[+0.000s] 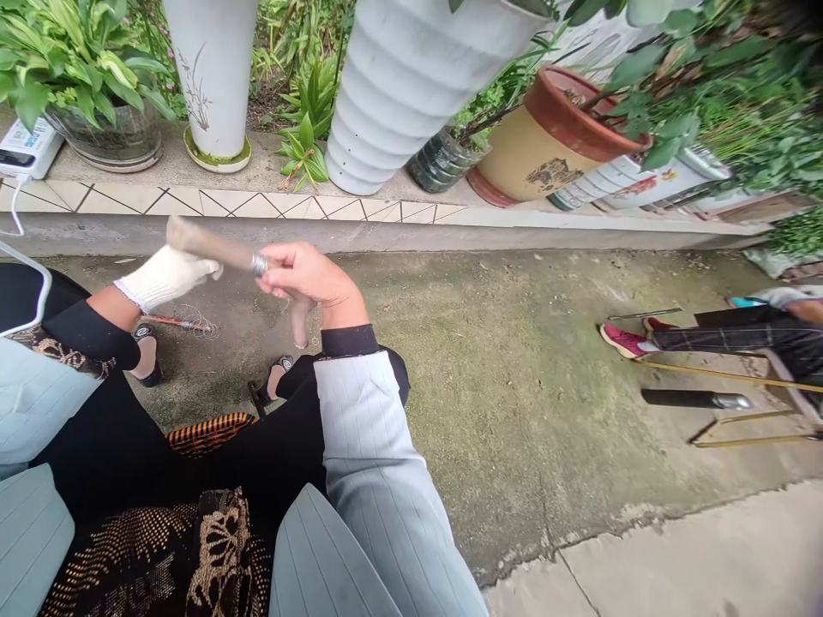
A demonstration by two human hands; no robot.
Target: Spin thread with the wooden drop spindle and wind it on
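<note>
Right hand (303, 276) is bare, fingers (283, 257) curled shut around a motion-blurred rod (209, 244), right beside its metal ring (259, 265). A pale stub (299, 321) shows below that hand; can't tell if it's the same piece. Left hand (165, 278) is in a white knit glove (193, 274), fingers extended toward the right hand, just under the rod. Contact unclear, grip state can't be told.

Below the hands: a red-handled tool with a wire coil (183, 323) on the concrete ground (501, 368), near the person's black sandals (147, 356). Orange-and-black striped seat edge (209, 431) at the lap.

Right side: a second person's leg with a red sneaker (623, 340), beside a black tube with a metal end (694, 398) and brass-coloured rods (720, 374).

Far side: tiled ledge (244, 203) with white ribbed pot (399, 94) and terracotta-rimmed planter (553, 137). White device label (26, 147), top left, and painted tins (643, 184): writing unreadable.
</note>
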